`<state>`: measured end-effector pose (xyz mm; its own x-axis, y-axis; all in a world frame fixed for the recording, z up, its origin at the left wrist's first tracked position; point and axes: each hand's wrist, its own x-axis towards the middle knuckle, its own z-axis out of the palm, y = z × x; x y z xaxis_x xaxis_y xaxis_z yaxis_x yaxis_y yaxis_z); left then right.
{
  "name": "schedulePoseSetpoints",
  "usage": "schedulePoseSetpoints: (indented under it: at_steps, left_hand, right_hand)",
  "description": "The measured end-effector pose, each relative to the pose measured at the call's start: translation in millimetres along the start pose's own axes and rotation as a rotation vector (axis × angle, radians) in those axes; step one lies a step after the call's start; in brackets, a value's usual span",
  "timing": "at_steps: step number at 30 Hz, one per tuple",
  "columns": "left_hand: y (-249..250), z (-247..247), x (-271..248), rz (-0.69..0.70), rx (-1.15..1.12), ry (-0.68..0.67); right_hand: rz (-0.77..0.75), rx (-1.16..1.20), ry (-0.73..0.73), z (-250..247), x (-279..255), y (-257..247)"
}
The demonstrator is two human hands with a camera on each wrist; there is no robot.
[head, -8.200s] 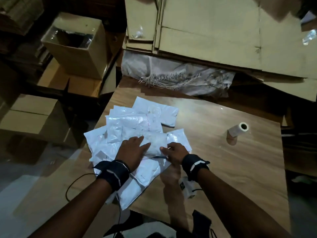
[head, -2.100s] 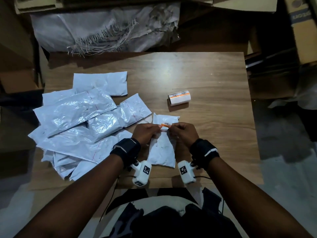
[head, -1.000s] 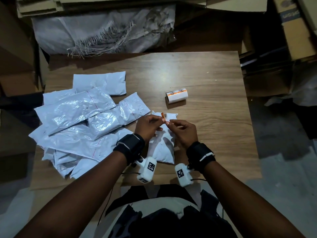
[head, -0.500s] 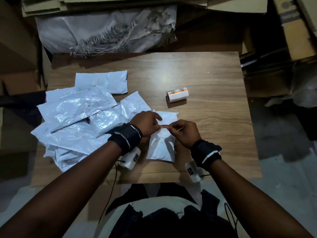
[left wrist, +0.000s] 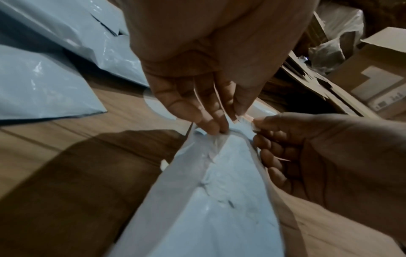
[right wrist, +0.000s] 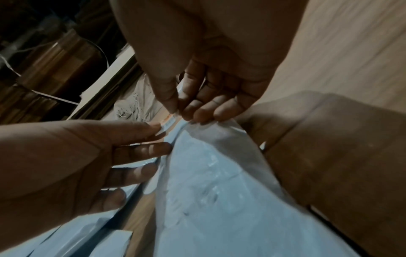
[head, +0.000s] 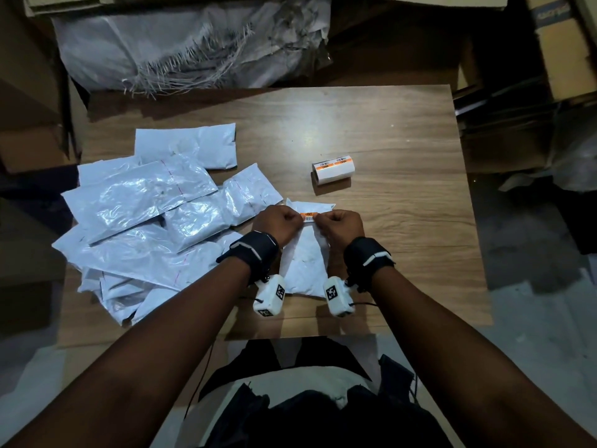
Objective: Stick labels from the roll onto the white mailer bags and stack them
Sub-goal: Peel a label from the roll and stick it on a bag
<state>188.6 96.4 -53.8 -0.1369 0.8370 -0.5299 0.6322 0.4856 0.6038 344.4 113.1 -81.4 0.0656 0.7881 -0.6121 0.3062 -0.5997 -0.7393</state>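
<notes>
A small orange-and-white barcode label (head: 308, 216) is stretched flat between my two hands, each pinching one end. My left hand (head: 286, 221) and right hand (head: 336, 222) are curled into loose fists just above the top edge of a white mailer bag (head: 305, 263) lying on the table. In the left wrist view my left fingers (left wrist: 216, 124) pinch the label (left wrist: 243, 120) right at the mailer bag's (left wrist: 208, 200) edge. The label roll (head: 334, 169) lies on its side behind the hands. A loose pile of white mailer bags (head: 139, 218) covers the table's left.
The wooden table (head: 403, 221) has bare surface to the right of the hands and behind the roll. A frayed woven sack (head: 193, 50) lies past the far edge. Cardboard boxes (head: 562, 53) stand to the right and left.
The label has turned from edge-on to flat and face up, pulled out sideways between the hands. Both wrists have rolled so the wrist cameras hang below them again.
</notes>
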Motion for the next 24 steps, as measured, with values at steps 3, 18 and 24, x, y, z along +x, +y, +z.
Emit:
schedulePoseSetpoints:
  at_steps: [3,18,24]
  left_hand:
    - [-1,2,4,0.001,0.026,0.033]
    - [-2,17,16,-0.042,0.104,0.138]
    - [-14,20,16,-0.072,0.031,0.206]
  right_hand:
    - [0.017,-0.084,0.039,1,5,0]
    - [0.053,-0.262,0.076,2,5,-8]
    - [-0.023,-0.452,0.161,2,-4,-13]
